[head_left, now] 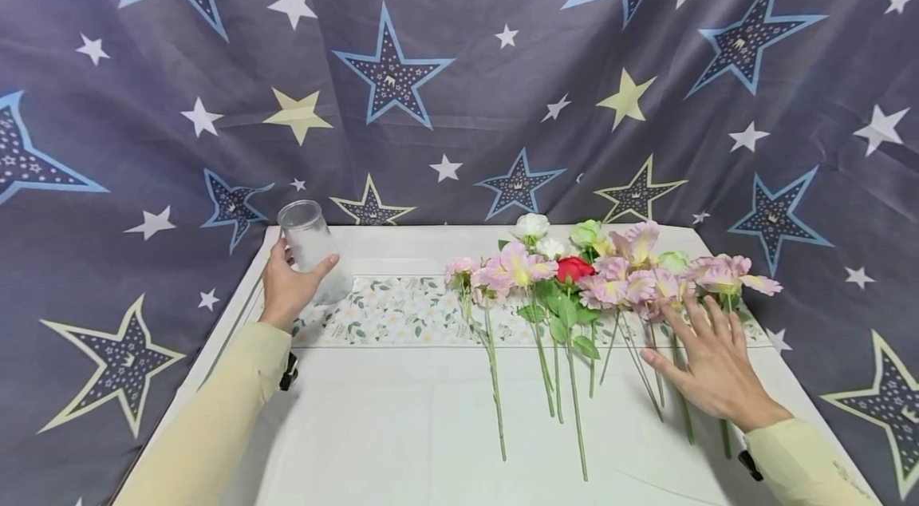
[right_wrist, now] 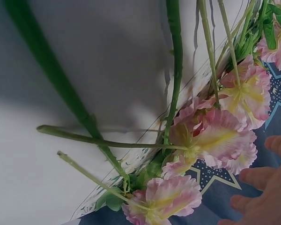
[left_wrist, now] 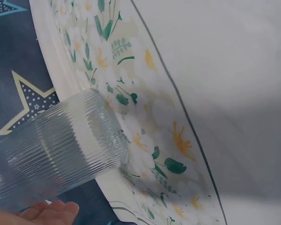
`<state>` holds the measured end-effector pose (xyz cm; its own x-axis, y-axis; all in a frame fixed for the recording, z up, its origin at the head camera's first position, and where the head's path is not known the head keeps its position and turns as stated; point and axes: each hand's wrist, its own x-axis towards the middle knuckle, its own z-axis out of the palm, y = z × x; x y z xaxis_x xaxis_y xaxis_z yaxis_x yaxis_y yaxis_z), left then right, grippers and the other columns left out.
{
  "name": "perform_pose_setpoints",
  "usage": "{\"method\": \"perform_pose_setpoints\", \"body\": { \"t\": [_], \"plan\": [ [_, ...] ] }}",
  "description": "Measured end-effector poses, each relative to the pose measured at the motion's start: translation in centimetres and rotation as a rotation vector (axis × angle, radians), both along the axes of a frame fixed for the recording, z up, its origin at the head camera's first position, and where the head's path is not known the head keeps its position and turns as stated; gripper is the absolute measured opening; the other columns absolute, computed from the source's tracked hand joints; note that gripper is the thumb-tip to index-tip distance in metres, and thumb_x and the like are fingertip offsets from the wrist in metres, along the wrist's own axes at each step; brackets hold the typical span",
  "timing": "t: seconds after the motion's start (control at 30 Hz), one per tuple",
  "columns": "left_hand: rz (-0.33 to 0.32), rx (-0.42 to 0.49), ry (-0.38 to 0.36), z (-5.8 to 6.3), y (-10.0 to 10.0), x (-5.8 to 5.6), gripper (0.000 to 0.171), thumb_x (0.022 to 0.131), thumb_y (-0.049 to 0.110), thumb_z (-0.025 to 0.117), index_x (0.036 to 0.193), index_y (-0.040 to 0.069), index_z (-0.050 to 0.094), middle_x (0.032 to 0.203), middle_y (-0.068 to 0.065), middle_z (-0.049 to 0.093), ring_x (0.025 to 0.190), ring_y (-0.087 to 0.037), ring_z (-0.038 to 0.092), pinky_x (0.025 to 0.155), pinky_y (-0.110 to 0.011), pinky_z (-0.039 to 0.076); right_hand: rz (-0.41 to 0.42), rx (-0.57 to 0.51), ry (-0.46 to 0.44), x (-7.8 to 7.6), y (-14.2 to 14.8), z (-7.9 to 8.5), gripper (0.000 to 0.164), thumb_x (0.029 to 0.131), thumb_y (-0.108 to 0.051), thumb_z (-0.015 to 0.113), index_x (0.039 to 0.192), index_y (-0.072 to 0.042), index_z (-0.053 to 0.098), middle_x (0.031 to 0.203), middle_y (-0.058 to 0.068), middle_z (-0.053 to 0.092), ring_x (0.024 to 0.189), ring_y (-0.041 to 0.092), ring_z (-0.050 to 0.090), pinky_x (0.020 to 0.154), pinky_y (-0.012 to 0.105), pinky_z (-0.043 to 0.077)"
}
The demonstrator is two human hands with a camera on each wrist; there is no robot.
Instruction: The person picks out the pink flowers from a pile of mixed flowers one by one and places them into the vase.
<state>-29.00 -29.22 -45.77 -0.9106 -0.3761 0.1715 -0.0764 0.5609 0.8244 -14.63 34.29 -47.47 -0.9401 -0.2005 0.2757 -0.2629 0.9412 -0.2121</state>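
A clear ribbed glass vase (head_left: pixel 307 244) is at the table's back left, and my left hand (head_left: pixel 289 284) holds it around the side, thumb to the right. The vase's base (left_wrist: pixel 114 136) is over the floral runner in the left wrist view; whether it touches cannot be told. My right hand (head_left: pixel 718 369), palm down with fingers spread, is over the stems at the right end of a row of artificial flowers. Nearest to it are pink and yellow irises (head_left: pixel 723 276), also seen beside the fingers (right_wrist: pixel 260 177) in the right wrist view.
Along the row lie a red rose (head_left: pixel 574 269), a white rose (head_left: pixel 531 227), a pale green rose (head_left: pixel 586 233) and more pink irises (head_left: pixel 518 265). Their stems point toward the front of the white table (head_left: pixel 373 418). A star-patterned curtain (head_left: pixel 459 3) hangs behind the floral runner (head_left: pixel 395 310).
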Motion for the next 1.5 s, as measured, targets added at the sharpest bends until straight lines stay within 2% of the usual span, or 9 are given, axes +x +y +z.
{"method": "perform_pose_setpoints", "body": {
  "t": [0.27,0.63,0.87,1.1,1.5],
  "plan": [
    [0.012,-0.032,0.053,-0.7,-0.3,-0.7,0.095,0.086,0.044,0.082,0.158,0.008,0.033,0.15,-0.025,0.049,0.138,-0.041,0.047,0.115,-0.053,0.037,-0.009,0.014,0.002,0.1,0.0,-0.3,0.088,0.097,-0.057,0.06,0.165,-0.022,0.018,0.168,0.027,0.012,0.154,0.049,-0.004,0.118,0.063,-0.018],
    [0.034,-0.061,0.053,-0.5,0.0,-1.2,0.082,0.091,0.038,0.079,0.154,0.003,0.039,0.148,-0.025,0.051,0.135,-0.043,0.05,0.112,-0.053,0.041,-0.023,0.009,-0.006,0.2,0.0,-0.3,0.088,0.096,-0.058,0.062,0.165,-0.022,0.02,0.168,0.026,0.013,0.154,0.049,-0.003,0.118,0.064,-0.017],
    [0.039,-0.071,0.034,-0.4,-0.1,-0.9,0.083,0.091,0.04,0.078,0.155,0.004,0.038,0.149,-0.025,0.051,0.134,-0.044,0.051,0.111,-0.053,0.041,-0.015,0.005,-0.005,0.1,0.0,-0.3,0.089,0.096,-0.057,0.061,0.166,-0.023,0.018,0.168,0.026,0.013,0.154,0.048,-0.005,0.117,0.063,-0.019],
    [0.012,-0.067,0.063,-0.4,-0.1,-0.5,0.08,0.09,0.037,0.08,0.152,0.004,0.043,0.146,-0.025,0.053,0.131,-0.045,0.054,0.11,-0.053,0.043,-0.014,0.008,-0.011,-0.1,-0.1,-0.4,0.09,0.096,-0.058,0.061,0.165,-0.022,0.019,0.166,0.027,0.016,0.154,0.047,-0.005,0.118,0.063,-0.018],
    [-0.059,-0.084,0.027,-0.3,0.6,0.4,0.085,0.089,0.044,0.079,0.154,0.005,0.04,0.145,-0.028,0.053,0.132,-0.047,0.053,0.109,-0.054,0.044,0.004,0.004,-0.005,-0.4,-0.6,-0.3,0.09,0.095,-0.058,0.063,0.165,-0.019,0.022,0.165,0.028,0.02,0.154,0.049,-0.002,0.118,0.066,-0.015]
  ]
}}
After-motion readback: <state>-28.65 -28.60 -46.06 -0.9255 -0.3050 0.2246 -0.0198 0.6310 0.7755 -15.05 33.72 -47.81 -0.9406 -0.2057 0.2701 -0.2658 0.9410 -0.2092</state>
